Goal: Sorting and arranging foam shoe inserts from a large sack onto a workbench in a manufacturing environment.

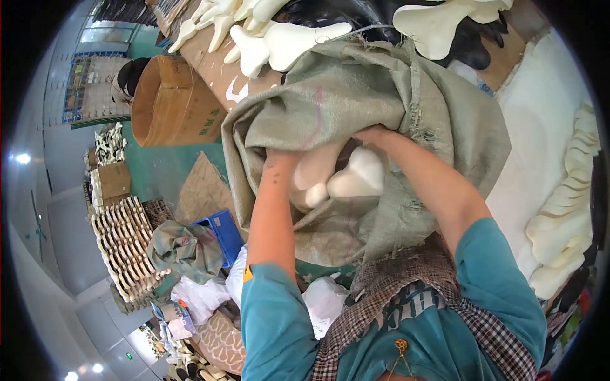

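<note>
A large grey-green woven sack [343, 95] with frayed edges lies bunched open in front of me. Inside its mouth are smooth, pale, rounded moulded pieces [357, 174]. My left forearm [273, 203] reaches into the sack at the left of these pieces, and the hand is covered by the cloth. From the right, my right hand [373, 133] goes in under the sack's upper fold. Only its back and wrist show; its fingers are hidden. Whether either hand grips a piece cannot be seen.
Cream bone-shaped moulded pieces [286, 44] lie on a cardboard-covered surface beyond the sack, beside black ones [356, 16]. A large brown drum-like carton [171, 101] stands at far left. A blue crate [222, 235] and stacked cream pieces [124, 247] sit left. More cream pieces [562, 222] lie right.
</note>
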`<state>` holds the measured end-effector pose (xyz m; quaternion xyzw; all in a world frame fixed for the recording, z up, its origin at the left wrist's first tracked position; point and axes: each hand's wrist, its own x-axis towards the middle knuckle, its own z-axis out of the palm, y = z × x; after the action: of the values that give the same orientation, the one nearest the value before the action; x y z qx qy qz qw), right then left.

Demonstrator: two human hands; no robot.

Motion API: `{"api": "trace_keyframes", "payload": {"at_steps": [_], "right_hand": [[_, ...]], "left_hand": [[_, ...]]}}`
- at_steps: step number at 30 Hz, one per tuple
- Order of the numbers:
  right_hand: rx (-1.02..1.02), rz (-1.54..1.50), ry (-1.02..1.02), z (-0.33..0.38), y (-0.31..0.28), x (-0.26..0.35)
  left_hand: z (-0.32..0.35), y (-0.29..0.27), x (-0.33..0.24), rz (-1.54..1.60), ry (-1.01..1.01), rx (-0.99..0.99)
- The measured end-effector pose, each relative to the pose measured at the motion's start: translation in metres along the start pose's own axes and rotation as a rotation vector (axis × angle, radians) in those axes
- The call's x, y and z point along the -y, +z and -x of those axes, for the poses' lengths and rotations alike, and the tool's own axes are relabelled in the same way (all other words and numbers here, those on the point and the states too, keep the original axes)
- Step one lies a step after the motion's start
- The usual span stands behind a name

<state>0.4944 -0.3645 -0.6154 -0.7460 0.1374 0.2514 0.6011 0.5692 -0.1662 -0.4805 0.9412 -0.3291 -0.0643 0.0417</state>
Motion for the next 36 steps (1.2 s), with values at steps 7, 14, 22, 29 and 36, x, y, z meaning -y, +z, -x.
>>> {"api": "trace_keyframes", "payload": {"at_steps": [7, 14, 22, 29, 36], "right_hand": [[0.100, -0.137, 0.036, 0.094, 0.023, 0.059], [0.017, -0.118, -0.103, 0.134, 0.060, 0.027], [-0.017, -0.966, 0.038, 0.137, 0.085, 0.031], [-0.046, -0.843, -0.233, 0.152, 0.092, 0.075], [-0.157, -0.611, -0.476, 0.175, 0.108, 0.071]], "left_hand": [[0.055, -0.024, -0.030, 0.192, -0.074, 0.259], [0.090, -0.027, -0.038, 0.264, 0.058, 0.210], [0.093, -0.008, -0.039, -0.017, -0.033, 0.260], [0.066, -0.097, -0.087, 1.735, -0.544, -0.312], [0.039, -0.141, -0.079, 1.829, -0.433, -0.251]]}}
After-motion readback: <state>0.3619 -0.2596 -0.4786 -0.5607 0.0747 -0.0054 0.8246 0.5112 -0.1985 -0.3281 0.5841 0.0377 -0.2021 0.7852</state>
